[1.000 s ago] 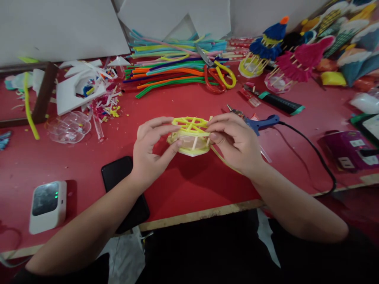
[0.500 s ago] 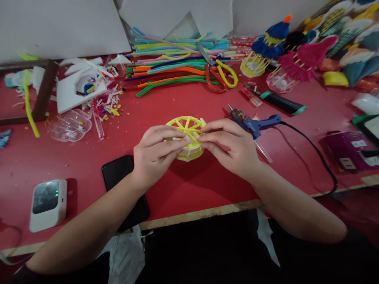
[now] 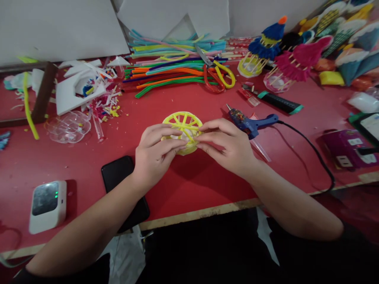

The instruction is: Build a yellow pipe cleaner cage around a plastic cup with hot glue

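Note:
A round yellow craft piece, like a small wheel with fuzzy spokes meeting in the middle, is between my two hands above the red table. Beneath its spoked top, a paler yellow, partly see-through lower part shows. My left hand grips the left and near side, its fingers bent over the rim. On the right edge, the thumb and fingertips of my right hand pinch the rim. My fingers hide parts of both sides. A blue glue gun lies just beyond my right hand.
Pipe cleaners and scissors lie at the back. Finished stick-and-fuzz pieces stand back right. A phone and a white device are at left, near foam scraps. A power box sits right.
The wheel's top tips slightly more toward me. A short yellow end that stuck up at its right rim no longer stands out there. Both hands keep their hold, and the view shifts slightly.

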A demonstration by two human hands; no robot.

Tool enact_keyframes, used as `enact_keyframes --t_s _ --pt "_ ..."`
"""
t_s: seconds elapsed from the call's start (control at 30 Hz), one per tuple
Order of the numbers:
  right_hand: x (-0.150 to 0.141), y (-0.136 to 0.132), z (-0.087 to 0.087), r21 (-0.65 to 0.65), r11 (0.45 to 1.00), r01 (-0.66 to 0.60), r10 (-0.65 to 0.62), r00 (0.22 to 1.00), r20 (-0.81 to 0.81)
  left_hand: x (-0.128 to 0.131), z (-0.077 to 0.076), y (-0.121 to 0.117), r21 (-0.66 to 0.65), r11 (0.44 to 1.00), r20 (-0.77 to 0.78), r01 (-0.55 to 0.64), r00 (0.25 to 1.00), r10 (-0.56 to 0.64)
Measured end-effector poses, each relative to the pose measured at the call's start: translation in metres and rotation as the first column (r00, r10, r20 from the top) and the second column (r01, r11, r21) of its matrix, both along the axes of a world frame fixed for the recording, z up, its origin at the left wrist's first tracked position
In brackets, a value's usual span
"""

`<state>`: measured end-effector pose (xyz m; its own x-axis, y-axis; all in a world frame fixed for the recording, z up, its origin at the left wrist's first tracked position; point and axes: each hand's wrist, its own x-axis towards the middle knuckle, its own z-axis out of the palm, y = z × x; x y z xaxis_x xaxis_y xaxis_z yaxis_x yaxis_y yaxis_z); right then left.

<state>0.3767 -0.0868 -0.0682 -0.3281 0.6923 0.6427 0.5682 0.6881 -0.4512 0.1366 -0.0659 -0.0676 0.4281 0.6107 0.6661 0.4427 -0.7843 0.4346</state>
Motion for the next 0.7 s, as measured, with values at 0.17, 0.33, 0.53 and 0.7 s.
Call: enact_keyframes --t_s 0.17,0.33,0.53,0.7 --pt "-0.004 0.000 0.000 0.025 0.997 -0.078 0.076 0.996 0.043 0.000 -0.003 0.002 -0.047 0.999 -0.073 0.026 0.997 -0.029" --pt "-0.009 0.003 -0.003 0.141 0.987 -0.078 0.059 0.988 0.140 0.001 -0.002 0.002 -0.085 0.996 -0.091 0.021 0.995 -0.029" --pt "-0.017 0.000 -0.010 0.162 0.987 0.019 -0.047 0.985 0.167 0.001 -0.002 0.003 -0.046 0.999 -0.120 -0.010 0.993 0.004" --pt "-0.018 -0.001 -0.010 0.104 0.995 0.008 -0.011 1.000 0.028 0.001 -0.002 0.000 -0.049 0.996 -0.074 -0.081 0.994 0.077"
